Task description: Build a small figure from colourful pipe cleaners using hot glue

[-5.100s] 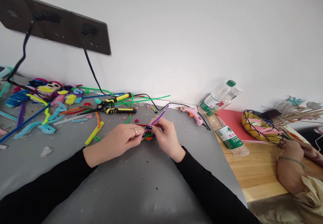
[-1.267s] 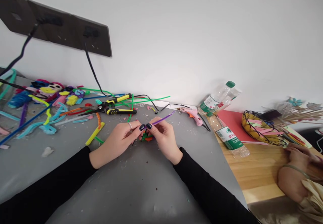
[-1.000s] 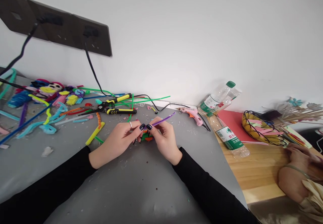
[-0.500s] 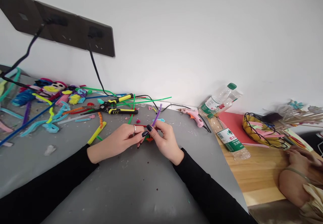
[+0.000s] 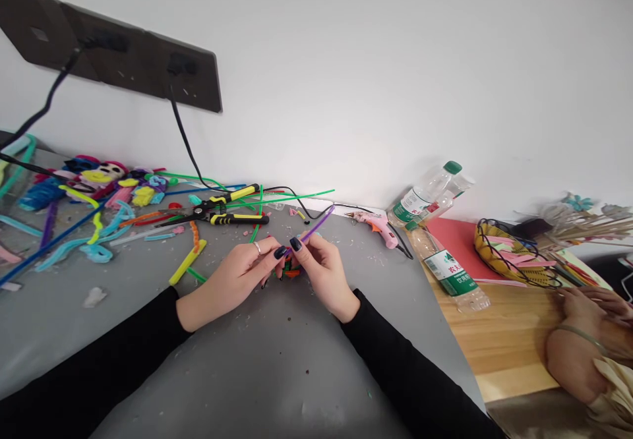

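Between my hands, over the grey table [image 5: 237,373], is a purple pipe cleaner [image 5: 319,223] whose free end slants up to the right. My right hand [image 5: 326,274] pinches it between thumb and fingers. My left hand [image 5: 242,277], with a ring on one finger, is closed at the lower end of the same pipe cleaner, its fingertips close to the right thumb. Just below the fingertips a small green and orange piece [image 5: 291,272] shows, mostly hidden by my hands. Behind my left hand lie black-and-yellow pliers [image 5: 217,209] and a yellow pipe cleaner [image 5: 188,262].
A pink glue gun [image 5: 378,227] lies near the wall. Plastic bottles [image 5: 452,274] are at the table's right edge. Loose pipe cleaners [image 5: 69,248] and fuzzy figures [image 5: 99,178] crowd the left. Another person's arm [image 5: 576,347] rests by a yellow basket [image 5: 487,254].
The purple pipe cleaner has tilted from nearly upright to leaning right. My left hand has shifted slightly right, and both hands remain together.
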`<state>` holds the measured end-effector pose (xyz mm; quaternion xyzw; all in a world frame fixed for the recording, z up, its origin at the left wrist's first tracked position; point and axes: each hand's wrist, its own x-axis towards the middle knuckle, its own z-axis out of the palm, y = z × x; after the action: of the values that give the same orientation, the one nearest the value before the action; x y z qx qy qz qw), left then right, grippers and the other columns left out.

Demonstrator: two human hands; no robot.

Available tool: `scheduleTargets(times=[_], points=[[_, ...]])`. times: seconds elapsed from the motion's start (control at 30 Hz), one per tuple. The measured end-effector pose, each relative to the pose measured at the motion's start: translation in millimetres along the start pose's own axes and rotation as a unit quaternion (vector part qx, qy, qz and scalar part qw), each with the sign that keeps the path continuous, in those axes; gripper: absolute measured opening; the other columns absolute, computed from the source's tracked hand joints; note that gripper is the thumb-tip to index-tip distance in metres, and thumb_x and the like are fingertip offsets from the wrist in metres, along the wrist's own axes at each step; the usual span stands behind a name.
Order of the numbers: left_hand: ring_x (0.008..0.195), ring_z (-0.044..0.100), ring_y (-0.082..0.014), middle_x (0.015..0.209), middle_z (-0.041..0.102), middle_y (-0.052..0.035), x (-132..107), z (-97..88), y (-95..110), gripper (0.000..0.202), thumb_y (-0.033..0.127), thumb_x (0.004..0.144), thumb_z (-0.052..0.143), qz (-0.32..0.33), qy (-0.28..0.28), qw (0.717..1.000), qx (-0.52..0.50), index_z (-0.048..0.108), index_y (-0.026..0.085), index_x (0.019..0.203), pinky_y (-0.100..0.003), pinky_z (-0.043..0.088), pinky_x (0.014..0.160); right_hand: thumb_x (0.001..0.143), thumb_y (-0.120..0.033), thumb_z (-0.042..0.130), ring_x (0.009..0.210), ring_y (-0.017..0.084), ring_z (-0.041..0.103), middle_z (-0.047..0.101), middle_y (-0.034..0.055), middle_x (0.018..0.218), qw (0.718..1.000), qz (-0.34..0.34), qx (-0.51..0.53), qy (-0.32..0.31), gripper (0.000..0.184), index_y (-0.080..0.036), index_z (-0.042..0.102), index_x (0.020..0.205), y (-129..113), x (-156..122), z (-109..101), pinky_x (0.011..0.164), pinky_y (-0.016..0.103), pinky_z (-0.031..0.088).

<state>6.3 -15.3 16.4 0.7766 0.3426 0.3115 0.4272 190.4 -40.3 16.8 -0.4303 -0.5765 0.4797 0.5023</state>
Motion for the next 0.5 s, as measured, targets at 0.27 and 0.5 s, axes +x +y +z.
scheduleTargets(times=[0.27,0.5], points=[[0.057,0.048,-0.0124,0.064,0.057,0.0030,2.0,-8.6,5.6,0.037,0.041,0.101,0.040,0.002,-0.099,0.995,0.023,0.054,0.020,0.075,-0.024,0.034,0.056,0.100,-0.060,0.051,0.063,0.012,0.041,0.046,-0.0028,0.067,0.993,-0.050,-0.106,-0.021,0.049,-0.021,0.047,0.070,2.8,-2.8,-3.1,0.061,0.028,0.035],[0.057,0.048,-0.0120,0.064,0.058,0.0019,4.1,-13.1,0.7,0.040,0.043,0.099,0.045,-0.008,-0.153,0.988,0.003,0.053,0.019,0.069,-0.023,0.036,0.056,0.103,-0.057,0.045,0.064,0.012,0.041,0.046,-0.0018,0.068,0.980,-0.091,-0.172,-0.047,0.050,-0.021,0.044,0.068,-2.0,-3.1,-3.1,0.063,0.028,0.035]])
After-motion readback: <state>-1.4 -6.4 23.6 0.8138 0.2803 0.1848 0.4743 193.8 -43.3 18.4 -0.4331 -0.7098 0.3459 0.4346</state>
